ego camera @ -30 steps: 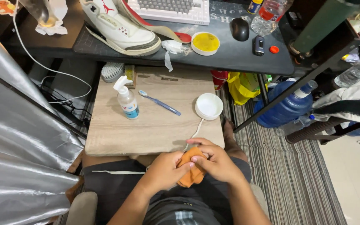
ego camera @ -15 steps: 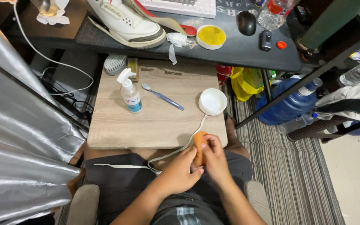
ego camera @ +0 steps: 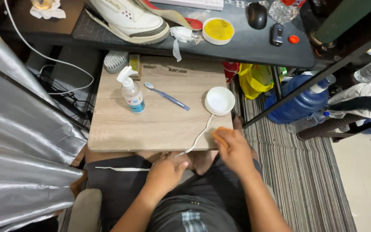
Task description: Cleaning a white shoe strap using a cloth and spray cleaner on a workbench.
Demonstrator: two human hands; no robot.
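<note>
My left hand [ego camera: 168, 172] is over my lap just below the wooden board [ego camera: 159, 124], pinching the near end of a white shoelace [ego camera: 200, 135]. The lace runs up across the board to a small white bowl [ego camera: 220, 101] near the board's right edge. My right hand [ego camera: 233, 148] is at the board's front right corner, closed on an orange cloth [ego camera: 220, 133] that shows at its fingertips. A clear spray bottle [ego camera: 132, 92] with a blue base stands on the board's left half. Beside the bottle lies a blue toothbrush [ego camera: 166, 95].
A white sneaker [ego camera: 129, 19], a yellow-filled tin [ego camera: 218, 31], crumpled tissue [ego camera: 181, 36] and a mouse [ego camera: 256, 15] lie on the dark desk above. A scrub brush [ego camera: 116, 61] sits behind the board. A blue water jug [ego camera: 301, 101] and yellow bag [ego camera: 254, 79] stand at right; silver fabric [ego camera: 26, 141] hangs at left.
Both hands were together over my lap around the orange cloth. Now they have parted: the right hand has gone up to the board's corner with the cloth, and the left keeps the lace end.
</note>
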